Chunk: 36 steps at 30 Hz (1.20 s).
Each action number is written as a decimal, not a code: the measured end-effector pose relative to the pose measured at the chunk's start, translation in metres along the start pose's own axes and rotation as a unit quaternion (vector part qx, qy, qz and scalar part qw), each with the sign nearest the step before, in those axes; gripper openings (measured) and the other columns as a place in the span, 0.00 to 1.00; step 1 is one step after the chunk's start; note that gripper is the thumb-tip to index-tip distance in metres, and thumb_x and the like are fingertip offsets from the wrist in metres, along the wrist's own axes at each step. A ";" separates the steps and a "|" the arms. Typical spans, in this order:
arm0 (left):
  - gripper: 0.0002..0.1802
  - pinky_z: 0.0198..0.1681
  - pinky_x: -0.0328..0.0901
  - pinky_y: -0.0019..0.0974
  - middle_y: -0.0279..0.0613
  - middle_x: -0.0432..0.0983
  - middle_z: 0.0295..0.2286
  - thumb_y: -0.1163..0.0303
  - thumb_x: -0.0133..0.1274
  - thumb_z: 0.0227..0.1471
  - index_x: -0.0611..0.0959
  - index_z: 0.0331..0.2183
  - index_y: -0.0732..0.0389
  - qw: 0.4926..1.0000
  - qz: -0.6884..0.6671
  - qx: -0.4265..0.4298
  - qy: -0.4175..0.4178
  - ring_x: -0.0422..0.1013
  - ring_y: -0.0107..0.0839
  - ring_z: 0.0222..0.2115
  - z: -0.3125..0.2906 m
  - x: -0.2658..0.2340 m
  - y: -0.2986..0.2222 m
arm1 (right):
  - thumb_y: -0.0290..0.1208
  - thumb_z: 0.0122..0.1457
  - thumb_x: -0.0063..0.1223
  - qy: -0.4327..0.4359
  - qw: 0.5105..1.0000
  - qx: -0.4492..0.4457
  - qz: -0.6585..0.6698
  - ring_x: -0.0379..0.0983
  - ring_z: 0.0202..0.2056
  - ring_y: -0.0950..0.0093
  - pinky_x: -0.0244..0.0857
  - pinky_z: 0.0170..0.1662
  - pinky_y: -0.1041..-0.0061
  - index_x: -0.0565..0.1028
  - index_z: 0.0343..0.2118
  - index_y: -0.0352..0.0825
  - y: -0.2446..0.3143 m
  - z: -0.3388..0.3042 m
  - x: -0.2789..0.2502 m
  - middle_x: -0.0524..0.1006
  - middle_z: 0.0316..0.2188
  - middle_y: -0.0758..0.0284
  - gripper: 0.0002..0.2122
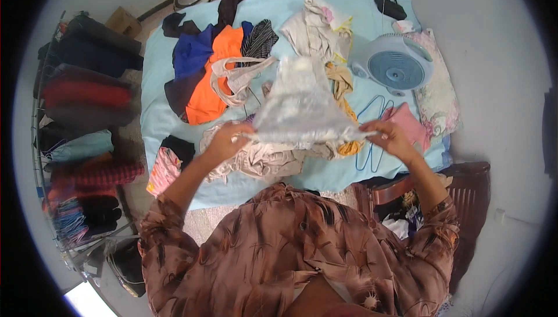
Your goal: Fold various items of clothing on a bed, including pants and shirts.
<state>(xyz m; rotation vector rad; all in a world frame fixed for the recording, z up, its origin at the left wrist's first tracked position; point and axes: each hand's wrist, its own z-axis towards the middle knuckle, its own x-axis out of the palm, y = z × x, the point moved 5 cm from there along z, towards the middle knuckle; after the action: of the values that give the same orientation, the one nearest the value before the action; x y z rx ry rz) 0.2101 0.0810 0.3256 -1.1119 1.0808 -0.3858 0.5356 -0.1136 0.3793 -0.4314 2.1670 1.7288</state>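
Observation:
A pair of pale grey underpants [302, 104], slightly blurred, is stretched flat above the bed, its wide waistband edge nearest me. My left hand [229, 141] pinches one end of that edge, and my right hand [386, 138] grips the other end. Just behind lies a beige bra or strappy top [238, 81] on an orange garment [218, 78]. Under the underpants and my left hand a crumpled beige garment [264, 160] shows in part. Blue wire hangers [372, 134] and a pink cloth [407, 124] lie close to my right hand.
The bed has a light blue sheet [157, 84]. Blue clothing [192, 52] and a cream garment [311, 29] lie farther back. A blue-grey fan [398, 67] rests by a floral pillow [433, 84]. A loaded clothes rack [40, 119] stands left, a brown wooden chair [471, 200] right.

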 end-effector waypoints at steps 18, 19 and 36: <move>0.16 0.40 0.60 0.34 0.44 0.71 0.33 0.72 0.51 0.40 0.72 0.37 0.62 0.991 0.001 -0.130 -0.034 0.67 0.32 0.36 0.152 0.023 0.093 | 0.21 0.41 0.51 -0.174 0.983 0.052 0.029 0.66 0.34 0.75 0.59 0.39 0.76 0.70 0.34 0.29 -0.120 0.140 -0.039 0.72 0.31 0.64 0.13; 0.20 0.44 0.56 0.40 0.44 0.66 0.39 0.71 0.51 0.40 0.71 0.39 0.62 0.972 0.182 -0.049 -0.142 0.63 0.34 0.42 0.170 0.019 0.088 | 0.21 0.41 0.51 -0.175 0.982 0.056 0.029 0.66 0.34 0.75 0.59 0.39 0.76 0.70 0.34 0.29 -0.124 0.156 -0.035 0.72 0.31 0.64 0.13; 0.33 0.48 0.45 0.58 0.46 0.60 0.46 0.65 0.54 0.31 0.66 0.45 0.57 0.956 0.281 -0.004 0.081 0.52 0.44 0.51 0.160 0.219 0.199 | 0.32 0.37 0.52 0.022 0.952 -0.004 -0.307 0.48 0.54 0.59 0.41 0.53 0.52 0.60 0.49 0.37 -0.244 0.199 0.157 0.56 0.51 0.57 0.30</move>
<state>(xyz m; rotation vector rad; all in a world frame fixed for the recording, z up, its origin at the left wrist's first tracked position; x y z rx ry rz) 0.4003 0.0947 0.0483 -0.7399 1.4876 -0.0180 0.5143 0.0241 0.0563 -1.0262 1.7786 1.3786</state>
